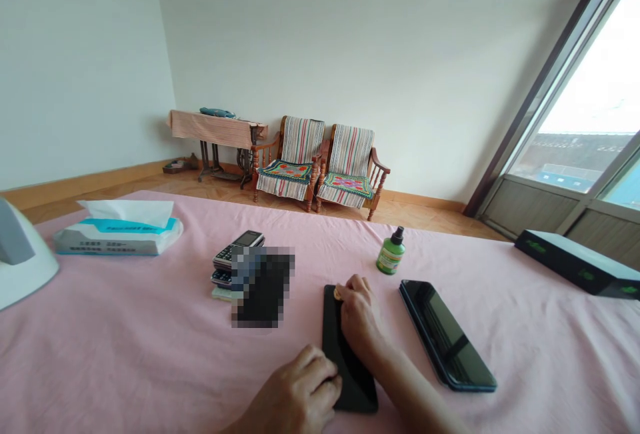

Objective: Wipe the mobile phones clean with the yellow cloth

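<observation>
A flat black slab [350, 371] with rounded corners, like a phone or small tablet, lies lengthwise on the pink cloth in front of me. My left hand [300, 387] has its fingers curled over the slab's near left edge. At the far end, my right hand [359, 317] pinches a small tan, roundish piece [338, 293] against the surface; its kind is unclear. To the right lies a stack of glossy dark phones or tablets [447, 337]. Beyond my right hand stands a green bottle [391, 254] with a black cap.
Keypad phones [240, 247] are stacked left of centre, partly behind a blurred patch. A tissue pack [117, 237] and a white rounded appliance [23, 257] stand farther left. A black box [575, 264] lies at the right. Two wooden armchairs [300, 141] stand by the wall.
</observation>
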Demonstrator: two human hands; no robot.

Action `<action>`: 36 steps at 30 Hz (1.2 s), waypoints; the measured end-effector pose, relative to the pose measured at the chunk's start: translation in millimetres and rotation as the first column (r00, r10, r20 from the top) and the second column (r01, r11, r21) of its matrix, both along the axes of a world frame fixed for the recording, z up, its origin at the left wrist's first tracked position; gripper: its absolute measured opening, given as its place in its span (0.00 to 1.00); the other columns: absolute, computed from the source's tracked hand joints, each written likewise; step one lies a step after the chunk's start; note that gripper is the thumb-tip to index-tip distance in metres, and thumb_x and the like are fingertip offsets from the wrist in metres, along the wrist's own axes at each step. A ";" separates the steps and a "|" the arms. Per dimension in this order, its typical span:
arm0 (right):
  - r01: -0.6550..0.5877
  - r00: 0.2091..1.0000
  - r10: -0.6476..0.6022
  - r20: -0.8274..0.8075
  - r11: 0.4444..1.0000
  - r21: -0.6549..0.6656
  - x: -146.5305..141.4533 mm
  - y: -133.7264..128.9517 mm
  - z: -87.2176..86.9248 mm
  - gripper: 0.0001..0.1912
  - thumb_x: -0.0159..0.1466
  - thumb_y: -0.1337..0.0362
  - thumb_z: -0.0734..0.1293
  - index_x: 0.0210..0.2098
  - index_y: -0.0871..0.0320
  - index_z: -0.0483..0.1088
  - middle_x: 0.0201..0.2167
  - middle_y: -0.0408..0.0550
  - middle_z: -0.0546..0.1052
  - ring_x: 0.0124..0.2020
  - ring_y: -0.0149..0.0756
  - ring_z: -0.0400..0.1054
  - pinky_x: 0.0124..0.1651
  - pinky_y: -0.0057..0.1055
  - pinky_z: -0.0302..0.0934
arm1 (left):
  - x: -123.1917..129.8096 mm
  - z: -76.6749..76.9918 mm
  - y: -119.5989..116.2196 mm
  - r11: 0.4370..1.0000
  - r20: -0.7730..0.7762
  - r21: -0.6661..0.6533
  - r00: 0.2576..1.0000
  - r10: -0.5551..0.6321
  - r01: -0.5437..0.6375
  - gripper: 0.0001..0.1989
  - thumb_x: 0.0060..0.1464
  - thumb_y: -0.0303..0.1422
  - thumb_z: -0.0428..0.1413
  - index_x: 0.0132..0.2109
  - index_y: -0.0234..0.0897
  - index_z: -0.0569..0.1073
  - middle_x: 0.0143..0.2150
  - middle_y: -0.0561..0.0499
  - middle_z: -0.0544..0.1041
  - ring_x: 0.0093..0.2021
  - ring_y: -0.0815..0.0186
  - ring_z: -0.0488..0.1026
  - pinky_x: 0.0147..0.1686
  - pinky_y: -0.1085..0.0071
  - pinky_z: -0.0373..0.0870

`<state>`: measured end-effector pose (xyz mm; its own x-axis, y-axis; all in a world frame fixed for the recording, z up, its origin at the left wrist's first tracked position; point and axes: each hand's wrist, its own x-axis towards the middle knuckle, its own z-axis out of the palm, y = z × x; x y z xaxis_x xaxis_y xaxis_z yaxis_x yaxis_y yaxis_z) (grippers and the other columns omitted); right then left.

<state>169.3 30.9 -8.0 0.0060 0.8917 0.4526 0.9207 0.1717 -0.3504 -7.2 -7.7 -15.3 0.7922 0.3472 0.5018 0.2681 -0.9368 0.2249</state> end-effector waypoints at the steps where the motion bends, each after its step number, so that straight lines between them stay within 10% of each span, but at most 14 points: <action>1: -0.039 0.999 0.039 -0.002 0.999 0.002 -3.3 0.6 -0.1 0.18 0.57 0.83 0.57 0.29 0.57 0.72 0.32 0.50 0.69 0.35 0.39 0.61 0.36 0.31 0.56 | -0.1 0.4 -0.5 1.000 -0.015 -0.012 1.000 0.010 -0.010 0.11 0.54 0.21 0.56 0.45 0.35 0.72 0.41 0.48 0.75 0.41 0.62 0.69 0.39 0.72 0.72; 36: -0.117 0.993 0.117 -0.032 0.993 0.010 6.9 12.1 -3.7 0.20 0.59 0.82 0.56 0.35 0.56 0.74 0.35 0.51 0.70 0.37 0.39 0.61 0.38 0.31 0.56 | 0.3 7.7 -6.8 0.999 -0.052 -0.032 0.998 0.038 -0.039 0.15 0.53 0.19 0.56 0.48 0.34 0.71 0.44 0.47 0.75 0.43 0.60 0.69 0.44 0.69 0.73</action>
<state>176.3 43.0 -11.8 -0.0837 0.8836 0.4607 0.8824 0.2805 -0.3778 -6.9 -14.5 -7.5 0.8025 0.3937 0.4484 0.3159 -0.9178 0.2405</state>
